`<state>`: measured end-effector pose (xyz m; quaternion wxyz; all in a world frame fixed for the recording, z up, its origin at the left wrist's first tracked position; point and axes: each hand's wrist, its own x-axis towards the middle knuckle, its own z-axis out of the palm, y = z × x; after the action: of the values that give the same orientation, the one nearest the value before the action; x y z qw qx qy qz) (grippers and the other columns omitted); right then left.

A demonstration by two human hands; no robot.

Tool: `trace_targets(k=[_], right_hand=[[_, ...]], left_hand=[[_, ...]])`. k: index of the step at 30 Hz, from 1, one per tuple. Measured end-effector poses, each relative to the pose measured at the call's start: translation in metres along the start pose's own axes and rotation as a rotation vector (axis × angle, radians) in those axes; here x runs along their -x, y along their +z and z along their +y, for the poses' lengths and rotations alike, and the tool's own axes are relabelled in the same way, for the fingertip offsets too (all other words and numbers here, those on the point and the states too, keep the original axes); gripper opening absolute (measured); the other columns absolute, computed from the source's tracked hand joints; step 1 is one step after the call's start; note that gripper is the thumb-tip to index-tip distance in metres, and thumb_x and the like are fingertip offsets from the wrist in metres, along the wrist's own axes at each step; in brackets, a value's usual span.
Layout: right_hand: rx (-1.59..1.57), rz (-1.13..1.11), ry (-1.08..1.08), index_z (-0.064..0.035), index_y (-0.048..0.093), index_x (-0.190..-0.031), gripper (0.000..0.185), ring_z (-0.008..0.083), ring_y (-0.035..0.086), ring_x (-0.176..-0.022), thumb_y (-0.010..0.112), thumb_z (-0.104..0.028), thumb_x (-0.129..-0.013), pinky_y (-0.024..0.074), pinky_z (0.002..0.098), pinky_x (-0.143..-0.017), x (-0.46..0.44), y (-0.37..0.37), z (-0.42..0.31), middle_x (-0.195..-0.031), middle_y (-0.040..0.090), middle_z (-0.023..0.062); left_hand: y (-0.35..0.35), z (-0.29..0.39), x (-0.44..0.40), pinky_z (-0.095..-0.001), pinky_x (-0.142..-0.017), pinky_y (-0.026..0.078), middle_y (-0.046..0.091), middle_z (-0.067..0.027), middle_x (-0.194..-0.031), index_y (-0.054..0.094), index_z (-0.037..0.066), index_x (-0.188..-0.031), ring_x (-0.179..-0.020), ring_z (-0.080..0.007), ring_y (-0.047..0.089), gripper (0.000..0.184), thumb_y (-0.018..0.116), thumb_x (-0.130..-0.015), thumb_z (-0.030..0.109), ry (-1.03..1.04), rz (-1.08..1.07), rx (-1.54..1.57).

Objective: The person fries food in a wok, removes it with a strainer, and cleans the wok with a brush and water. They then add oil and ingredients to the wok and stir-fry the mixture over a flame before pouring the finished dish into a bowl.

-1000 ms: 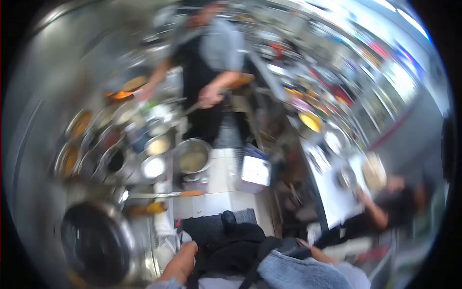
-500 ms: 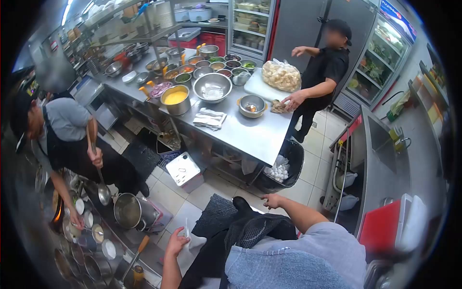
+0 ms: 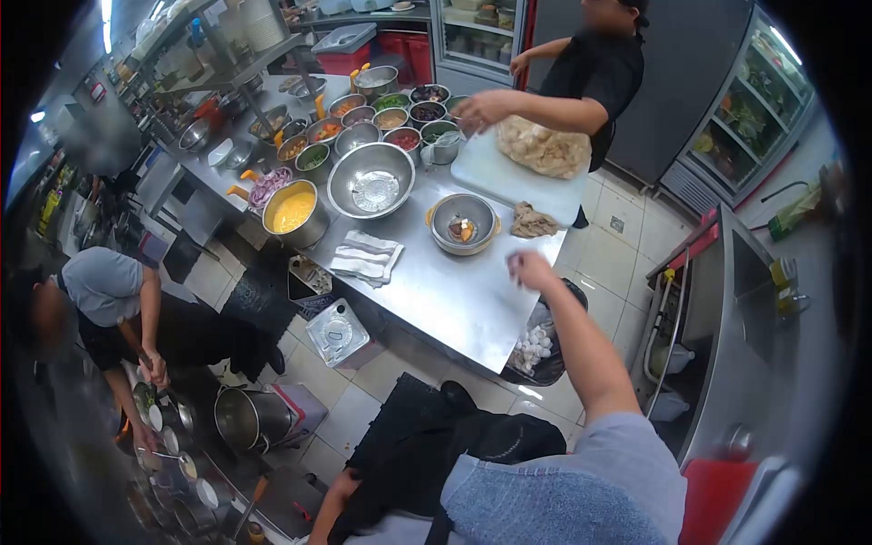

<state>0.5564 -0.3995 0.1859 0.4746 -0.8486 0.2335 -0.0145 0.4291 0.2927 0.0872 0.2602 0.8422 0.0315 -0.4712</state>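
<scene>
My right hand (image 3: 531, 270) is stretched out over the near right edge of the steel table, smeared by motion. It is nearest to a crumpled brown cloth (image 3: 534, 220), with a gap between them. To its left stands a small steel bowl (image 3: 445, 216) nested in a wider one, with some food pieces at the bottom. Low at my side, my left hand (image 3: 341, 489) is beside my black apron (image 3: 400, 472), its fingers mostly hidden.
A folded striped towel (image 3: 366, 257), a large steel bowl (image 3: 341, 186) and a pot of yellow liquid (image 3: 295, 211) stand on the table. Behind the white cutting board (image 3: 472, 171) with a filled bag (image 3: 543, 150) is a co-worker (image 3: 595, 77). Another co-worker (image 3: 113, 286) bends over pans at left.
My right arm has risen and reached forward over the table. My left hand has dropped back beside the apron. The table appears closer, and the far co-worker's arm has swung left across the board.
</scene>
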Motion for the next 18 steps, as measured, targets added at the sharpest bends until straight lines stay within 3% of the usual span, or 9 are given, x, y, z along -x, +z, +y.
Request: trace_targets(k=[1, 2, 4, 5, 7, 10, 14, 16, 18], right_hand=[[0.057, 0.122, -0.072, -0.0007, 0.068, -0.097, 0.023, 0.0238, 0.064, -0.051, 0.055, -0.016, -0.085, 0.0536, 0.0364, -0.06, -0.017, -0.018, -0.048, -0.071, 0.069, 0.0133], [0.165, 0.129, -0.073, -0.001, 0.067, -0.099, 0.025, 0.0267, 0.069, -0.065, 0.056, -0.018, -0.085, 0.055, 0.0396, -0.068, -0.05, -0.03, -0.066, -0.077, 0.069, 0.0164], [0.373, 0.359, -0.155, -0.0025, 0.065, -0.107, 0.029, 0.0317, 0.068, -0.091, 0.058, -0.022, -0.086, 0.0527, 0.0444, -0.083, -0.111, -0.029, -0.076, -0.098, 0.067, 0.0211], [0.371, 0.349, -0.159, -0.0025, 0.065, -0.107, 0.029, 0.0317, 0.068, -0.091, 0.058, -0.022, -0.086, 0.0527, 0.0444, -0.083, -0.122, -0.024, -0.086, -0.098, 0.067, 0.0211], [0.503, 0.259, 0.043, -0.0055, 0.061, -0.117, 0.035, 0.0369, 0.059, -0.11, 0.06, -0.02, -0.085, 0.0474, 0.0477, -0.094, -0.133, -0.017, -0.11, -0.118, 0.059, 0.0232], [0.626, 0.102, 0.006, -0.0083, 0.057, -0.122, 0.038, 0.0402, 0.058, -0.11, 0.057, -0.016, -0.085, 0.0478, 0.0485, -0.093, -0.138, 0.001, -0.096, -0.126, 0.053, 0.0221], [0.544, 0.245, -0.043, -0.0063, 0.059, -0.111, 0.029, 0.0369, 0.062, -0.103, 0.051, -0.013, -0.084, 0.0491, 0.0485, -0.088, -0.139, 0.003, -0.056, -0.105, 0.064, 0.0216], [0.525, 0.326, -0.114, -0.0016, 0.056, -0.098, 0.021, 0.036, 0.067, -0.084, 0.057, -0.012, -0.08, 0.0529, 0.048, -0.071, -0.126, -0.001, -0.051, -0.082, 0.065, 0.0212], [0.195, 0.155, 0.06, 0.0002, 0.051, -0.093, 0.016, 0.028, 0.066, -0.059, 0.055, -0.009, -0.08, 0.0517, 0.0407, -0.047, -0.108, -0.01, -0.059, -0.069, 0.061, 0.0177]], left_hand=[[-0.006, -0.024, -0.035, -0.0375, -0.08, 0.052, 0.069, -0.0187, -0.1, 0.057, -0.002, -0.122, -0.09, -0.0262, 0.067, 0.054, 0.073, -0.077, 0.024, -0.056, 0.054, 0.057], [-0.009, -0.035, -0.053, -0.0364, -0.076, 0.053, 0.069, -0.0172, -0.098, 0.054, -0.002, -0.125, -0.086, -0.0245, 0.068, 0.056, 0.072, -0.078, 0.022, -0.111, 0.108, 0.116], [-0.045, 0.023, -0.052, -0.0323, -0.066, 0.053, 0.069, -0.0143, -0.094, 0.049, -0.001, -0.13, -0.078, -0.02, 0.068, 0.056, 0.069, -0.08, 0.016, -0.11, 0.193, 0.246], [-0.058, 0.048, -0.053, -0.0311, -0.063, 0.052, 0.068, -0.0138, -0.094, 0.049, -0.001, -0.13, -0.077, -0.0185, 0.067, 0.054, 0.067, -0.081, 0.013, -0.053, 0.238, 0.319], [-0.077, 0.087, -0.057, -0.03, -0.06, 0.051, 0.068, -0.0133, -0.094, 0.048, -0.001, -0.13, -0.076, -0.017, 0.067, 0.052, 0.065, -0.082, 0.01, -0.003, 0.291, 0.398], [-0.088, 0.128, -0.057, -0.0277, -0.06, 0.048, 0.064, -0.0078, -0.091, 0.043, 0.002, -0.135, -0.079, -0.0153, 0.063, 0.053, 0.063, -0.086, 0.008, 0.119, 0.329, 0.346], [-0.075, 0.168, -0.039, -0.0282, -0.064, 0.049, 0.063, -0.0062, -0.1, 0.045, 0.004, -0.134, -0.082, -0.0149, 0.063, 0.051, 0.063, -0.087, 0.009, 0.188, 0.265, 0.268], [-0.067, 0.176, -0.034, -0.0297, -0.067, 0.05, 0.063, -0.0063, -0.103, 0.044, 0.006, -0.135, -0.085, -0.0151, 0.063, 0.05, 0.062, -0.088, 0.009, 0.143, 0.117, 0.375], [-0.065, 0.187, -0.032, -0.031, -0.07, 0.051, 0.062, -0.0059, -0.104, 0.044, 0.007, -0.136, -0.089, -0.0156, 0.063, 0.051, 0.062, -0.088, 0.01, 0.15, 0.065, 0.454]])
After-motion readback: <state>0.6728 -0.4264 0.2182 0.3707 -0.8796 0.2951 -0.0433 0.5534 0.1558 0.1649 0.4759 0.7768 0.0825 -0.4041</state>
